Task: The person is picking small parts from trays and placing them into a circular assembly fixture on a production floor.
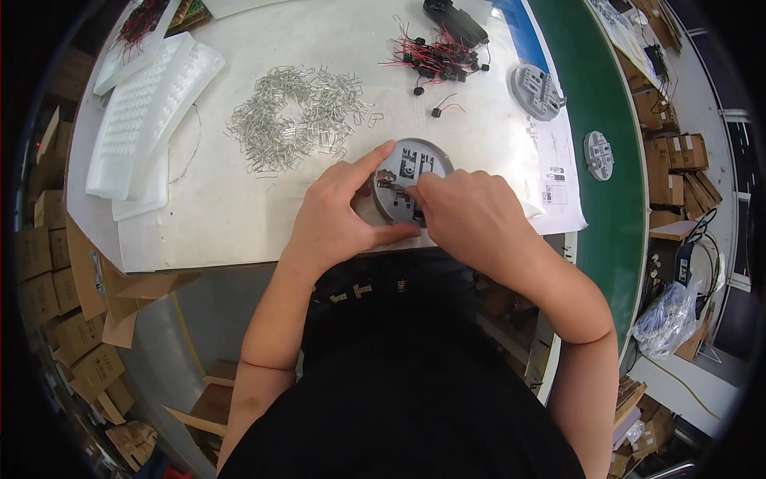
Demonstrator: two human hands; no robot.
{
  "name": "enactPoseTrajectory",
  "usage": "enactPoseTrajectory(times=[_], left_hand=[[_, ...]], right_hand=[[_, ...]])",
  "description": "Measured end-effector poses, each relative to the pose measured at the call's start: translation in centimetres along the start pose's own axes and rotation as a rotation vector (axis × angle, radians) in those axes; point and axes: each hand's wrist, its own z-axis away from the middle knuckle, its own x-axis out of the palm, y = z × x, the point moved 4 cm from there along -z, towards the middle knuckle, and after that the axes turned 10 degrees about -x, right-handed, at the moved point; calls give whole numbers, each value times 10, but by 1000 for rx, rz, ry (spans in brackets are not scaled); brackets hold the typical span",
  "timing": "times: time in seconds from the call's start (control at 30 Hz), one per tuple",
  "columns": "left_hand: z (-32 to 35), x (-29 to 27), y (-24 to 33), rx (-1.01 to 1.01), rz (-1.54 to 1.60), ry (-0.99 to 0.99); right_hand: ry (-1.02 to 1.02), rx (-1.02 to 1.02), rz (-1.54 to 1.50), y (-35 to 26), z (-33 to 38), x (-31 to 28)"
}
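Note:
A round grey plastic housing (433, 156) with slots and small metal parts inside stands near the front edge of the table. My left hand (339, 211) grips it from the left, thumb at the near rim and index finger at the far rim. Over its right side, my right hand (471, 209) is closed, with thumb and index finger pinched at the inside of the housing. Whatever sits between those fingertips is too small to make out. Just beyond my left hand lies a wide pile of bent metal wire clips (275, 132).
Black buzzers with red wires (443, 60) lie in a heap at the back, beside a black device (456, 22). Two grey round housings, one nearer (536, 92) and one on the green surface (598, 156), are at the right. White plastic trays (144, 120) are stacked at the left.

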Motion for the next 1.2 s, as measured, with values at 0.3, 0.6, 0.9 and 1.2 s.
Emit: enactPoseTrajectory(times=[0.3, 0.6, 0.9, 1.2], left_hand=[[1, 1, -3, -15, 4, 5], [1, 1, -2, -31, -11, -12], [3, 0, -3, 27, -3, 26], [-3, -1, -6, 11, 174, -109]], right_hand=[[138, -42, -3, 0, 4, -1], [152, -39, -23, -1, 2, 6], [91, 5, -13, -1, 5, 6], [483, -25, -415, 25, 31, 16]])
